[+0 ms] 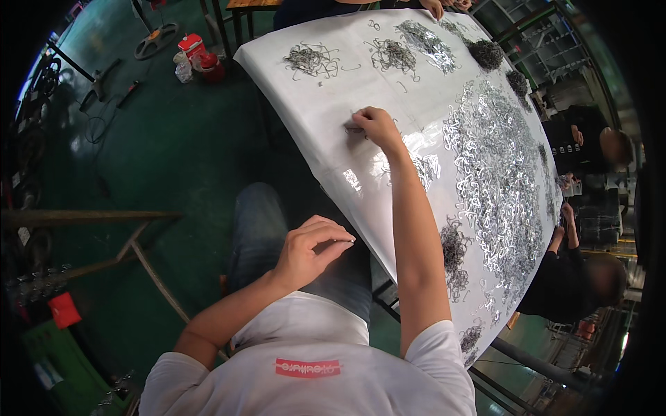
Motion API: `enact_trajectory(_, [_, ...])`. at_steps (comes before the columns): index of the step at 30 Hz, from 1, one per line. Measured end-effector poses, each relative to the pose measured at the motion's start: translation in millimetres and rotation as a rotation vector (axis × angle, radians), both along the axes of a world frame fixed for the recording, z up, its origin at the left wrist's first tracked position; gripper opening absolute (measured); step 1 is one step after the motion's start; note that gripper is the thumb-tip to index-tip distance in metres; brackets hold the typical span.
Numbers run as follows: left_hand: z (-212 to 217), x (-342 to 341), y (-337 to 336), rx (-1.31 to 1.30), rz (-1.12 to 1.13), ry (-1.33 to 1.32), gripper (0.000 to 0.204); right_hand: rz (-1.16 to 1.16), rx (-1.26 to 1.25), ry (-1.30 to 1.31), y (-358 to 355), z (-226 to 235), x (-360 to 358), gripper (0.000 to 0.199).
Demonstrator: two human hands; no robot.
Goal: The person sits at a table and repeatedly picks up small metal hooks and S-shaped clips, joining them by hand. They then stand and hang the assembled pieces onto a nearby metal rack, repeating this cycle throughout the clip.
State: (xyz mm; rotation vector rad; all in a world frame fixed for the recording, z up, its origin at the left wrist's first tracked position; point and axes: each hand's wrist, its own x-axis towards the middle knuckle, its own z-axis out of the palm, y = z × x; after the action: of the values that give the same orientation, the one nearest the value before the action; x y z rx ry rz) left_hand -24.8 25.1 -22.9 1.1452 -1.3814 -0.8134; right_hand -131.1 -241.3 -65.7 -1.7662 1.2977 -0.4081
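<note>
My left hand (313, 248) is raised over my lap, just off the near edge of the white-covered table (298, 104). Its thumb and fingertips are pinched together, with a tiny bright bit showing at the tips, too small to name. Reaching over the table, my right hand (376, 128) has its fingers closed and pointing down at a few thin dark metal pieces; what they grip is hidden. Shiny bent metal hooks (427, 166) lie beside my right forearm. A broad spread of silvery S-shaped hooks (499, 180) covers the table to the right.
Darker hooks form piles at the far left (310, 61), far middle (393, 55) and right of my forearm (454, 253). Other people's hands (433, 8) work at the table's far edge and right side. A red container (210, 67) stands on the green floor. A metal frame (90, 217) is at left.
</note>
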Motion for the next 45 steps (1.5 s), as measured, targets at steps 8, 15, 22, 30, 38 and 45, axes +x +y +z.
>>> enact_trajectory(8, [-10.2, -9.8, 1.3, -0.022, 0.002, -0.012, 0.015, -0.334, 0.432, -0.627, 67.9, 16.0, -69.2, 0.018])
enact_trajectory(15, [-8.5, -15.3, 3.6, -0.021, -0.009, -0.031, 0.017, -0.385, 0.332, -0.776, 203.0, 57.2, -76.9, 0.012])
enact_trajectory(22, [-2.6, -23.2, 3.6, 0.019, -0.035, 0.005, 0.021, -0.515, 0.291, -0.883, 260.7, 70.0, -67.1, 0.016])
enact_trajectory(30, [-3.4, -32.6, -0.8, 0.005, -0.031, 0.01, 0.024, -0.496, -0.019, -0.807, 256.4, 54.4, -66.5, 0.006])
enact_trajectory(38, [-44.9, -29.0, -93.3, -0.206, 0.042, -0.327, 0.015, -0.459, -0.295, -0.679, 261.2, 50.8, -71.3, 0.004])
enact_trajectory(45, [-68.7, -59.9, -162.9, -0.135, 0.02, -0.748, 0.01, -0.454, -0.205, -0.659, 267.7, 48.7, -71.8, 0.004])
